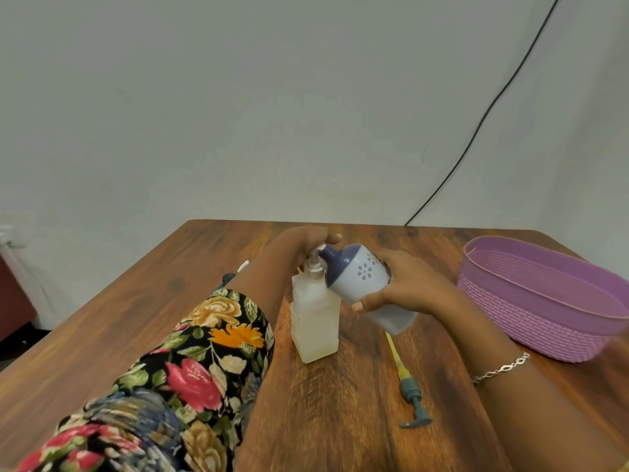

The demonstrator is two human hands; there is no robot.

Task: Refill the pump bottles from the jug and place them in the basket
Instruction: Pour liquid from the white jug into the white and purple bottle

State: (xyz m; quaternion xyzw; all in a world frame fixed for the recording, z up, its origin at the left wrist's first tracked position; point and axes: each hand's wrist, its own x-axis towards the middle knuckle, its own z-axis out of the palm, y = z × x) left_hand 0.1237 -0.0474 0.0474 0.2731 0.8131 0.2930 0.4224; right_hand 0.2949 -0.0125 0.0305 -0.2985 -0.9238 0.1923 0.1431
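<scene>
A white square pump bottle (315, 321) stands upright in the middle of the wooden table (143, 318). My left hand (299, 245) is closed over its pump top. My right hand (405, 284) grips a pale grey jug (366, 284) with a dark blue lid, tilted to the left so its spout touches the bottle's neck. A loose green pump head (412, 400) with a yellow tube lies on the table in front of the jug. The purple basket (544, 301) sits at the right and looks empty.
Behind my left forearm a small dark and white item (235, 272) lies partly hidden on the table. A black cable (483, 120) runs down the wall to the table's far edge. The table's left edge slants close to my floral sleeve (190, 369).
</scene>
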